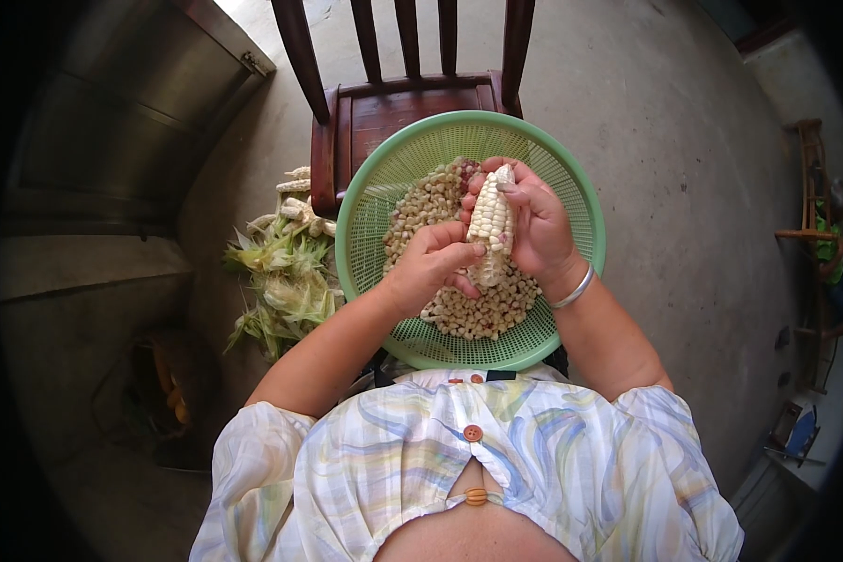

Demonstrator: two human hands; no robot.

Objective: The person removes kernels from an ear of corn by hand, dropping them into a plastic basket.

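Note:
Both my hands are on a white ear of corn (490, 214) above a green plastic basket (346, 239). Its upper part still bears rows of kernels, while the end towards me is a bare cob. My left hand (435, 263) grips the ear low down, the thumb pressed near the border between kernels and bare cob. Around the upper end wraps my right hand (539, 218), its thumb lying across the kernels; a silver bangle circles that wrist. Loose white corn kernels (481, 312), some reddish, lie heaped below. Behind my right fingers a patch of dark red kernels (468, 171) shows.
A dark red wooden chair (407, 105) stands under the basket's far side. Green corn husks (284, 281) and bare cobs (295, 185) lie on the concrete floor (660, 175) at left. At the far right, a person sits near a wooden chair (808, 232).

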